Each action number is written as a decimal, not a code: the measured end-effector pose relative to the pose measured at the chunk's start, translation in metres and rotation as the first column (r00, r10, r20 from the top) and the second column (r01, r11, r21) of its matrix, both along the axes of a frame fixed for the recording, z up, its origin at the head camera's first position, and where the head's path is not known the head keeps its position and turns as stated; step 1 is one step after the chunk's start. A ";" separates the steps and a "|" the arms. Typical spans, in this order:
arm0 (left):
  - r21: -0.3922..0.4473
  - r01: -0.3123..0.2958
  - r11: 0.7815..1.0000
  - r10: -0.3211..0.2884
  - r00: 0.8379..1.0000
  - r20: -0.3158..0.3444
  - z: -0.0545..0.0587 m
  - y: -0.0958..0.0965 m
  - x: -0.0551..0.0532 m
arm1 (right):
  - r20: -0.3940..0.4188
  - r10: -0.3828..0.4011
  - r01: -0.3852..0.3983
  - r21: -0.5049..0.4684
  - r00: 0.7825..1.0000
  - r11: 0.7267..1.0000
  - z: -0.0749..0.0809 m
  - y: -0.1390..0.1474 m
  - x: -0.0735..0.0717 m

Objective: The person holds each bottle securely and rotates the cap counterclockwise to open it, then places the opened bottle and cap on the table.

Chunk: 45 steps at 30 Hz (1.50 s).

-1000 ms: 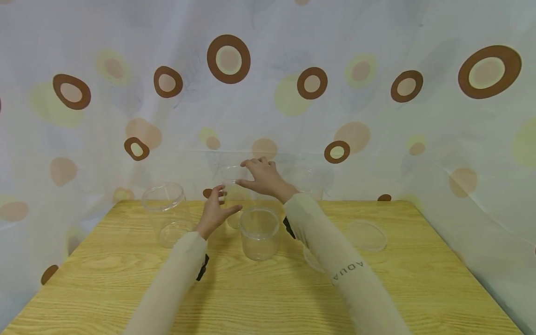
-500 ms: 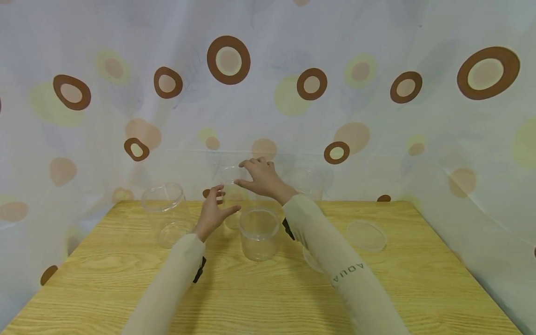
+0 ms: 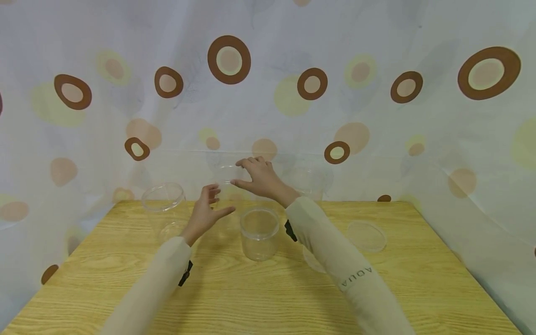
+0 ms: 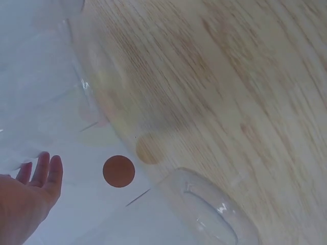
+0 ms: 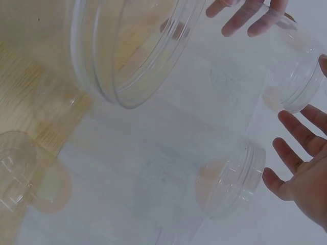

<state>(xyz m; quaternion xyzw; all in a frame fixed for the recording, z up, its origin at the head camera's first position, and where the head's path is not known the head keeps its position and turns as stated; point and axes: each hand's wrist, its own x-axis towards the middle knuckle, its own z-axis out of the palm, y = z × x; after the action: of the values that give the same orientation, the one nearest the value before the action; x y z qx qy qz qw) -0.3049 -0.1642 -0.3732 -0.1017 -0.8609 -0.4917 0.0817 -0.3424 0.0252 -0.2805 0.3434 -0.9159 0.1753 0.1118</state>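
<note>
A tall clear jar (image 3: 228, 204) stands toward the back of the table, faint against the patterned sheet. My left hand (image 3: 204, 211) holds its lower side, thumb in front and fingers curved round the far left. At the jar's top rim, my right hand (image 3: 261, 179) spans it with thumb in front and fingers behind. The right wrist view shows fingertips of the right hand (image 5: 306, 173) by the rim of this jar (image 5: 299, 81). Whether a lid sits on it I cannot tell. In the left wrist view, the left hand (image 4: 30, 196) is partly cut off.
Close in front stands a short clear jar (image 3: 259, 237). Another open clear jar (image 3: 165, 204) is at the left, and one more clear jar (image 3: 307, 186) at the back right. Clear discs like lids, one flat disc (image 3: 366, 236) among them, lie right on the wooden table (image 3: 251, 302).
Both hands have shifted slightly left, the left hand also a little nearer, and the tall jar has moved left with them. The other jars have stayed in place.
</note>
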 end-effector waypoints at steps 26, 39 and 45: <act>0.005 0.120 0.993 -0.119 0.989 -0.087 0.003 -0.024 0.041 | 0.286 0.212 -0.118 -0.315 0.935 0.942 -0.013 -0.007 0.027; 0.023 0.190 0.981 -0.187 0.978 -0.094 -0.004 -0.032 0.053 | 0.335 0.315 -0.135 -0.465 0.888 0.875 -0.020 -0.014 0.038; 0.053 0.248 0.967 -0.242 0.965 -0.106 -0.010 -0.033 0.057 | 0.355 0.292 -0.100 -0.471 0.888 0.876 -0.023 -0.018 0.045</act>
<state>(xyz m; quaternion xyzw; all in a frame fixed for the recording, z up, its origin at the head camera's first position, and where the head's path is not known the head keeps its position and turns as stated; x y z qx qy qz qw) -0.2478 -0.1968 -0.3831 -0.2287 -0.8201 -0.5204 0.0659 -0.2978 0.0074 -0.3032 0.3570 -0.8140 0.4572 -0.0294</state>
